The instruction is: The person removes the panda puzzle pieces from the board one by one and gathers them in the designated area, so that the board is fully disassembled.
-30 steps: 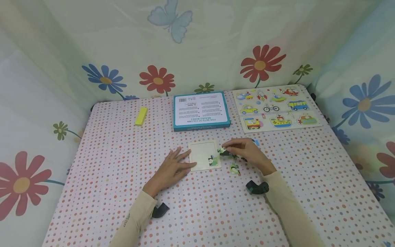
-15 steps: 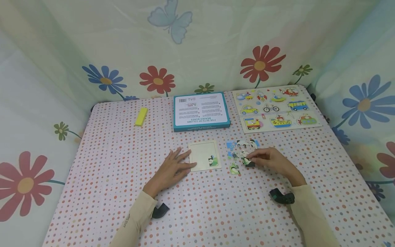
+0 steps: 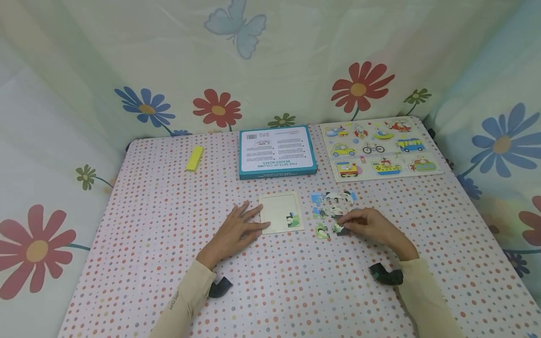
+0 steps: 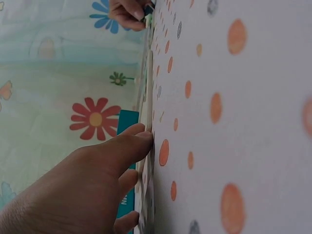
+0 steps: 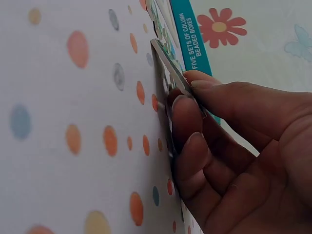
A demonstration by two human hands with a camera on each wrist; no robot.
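Note:
My left hand (image 3: 231, 233) lies with spread fingers at the left edge of a small square puzzle tray (image 3: 274, 231); its fingertips touch the rim. One jigsaw piece (image 3: 292, 219) sits in the tray's lower right corner. To the right of the tray, several panda jigsaw pieces (image 3: 334, 199) lie grouped on the table, with a green one (image 3: 322, 231) at the lower left. My right hand (image 3: 376, 227) pinches a black and green jigsaw piece (image 3: 340, 229) between thumb and fingers. In the right wrist view the pinched piece (image 5: 170, 67) is tilted, one edge near the cloth.
A teal-edged box (image 3: 277, 152) stands behind the tray. At the back right lies a vehicle puzzle board (image 3: 380, 150). A yellow block (image 3: 194, 158) is at the back left. The table has a dotted cloth (image 3: 270, 291), with flowered curtains around it.
My right hand has moved right and down from beside the tray to the panda pieces. The piece it pinches has shifted slightly toward me, apart from the others. My left hand stays put.

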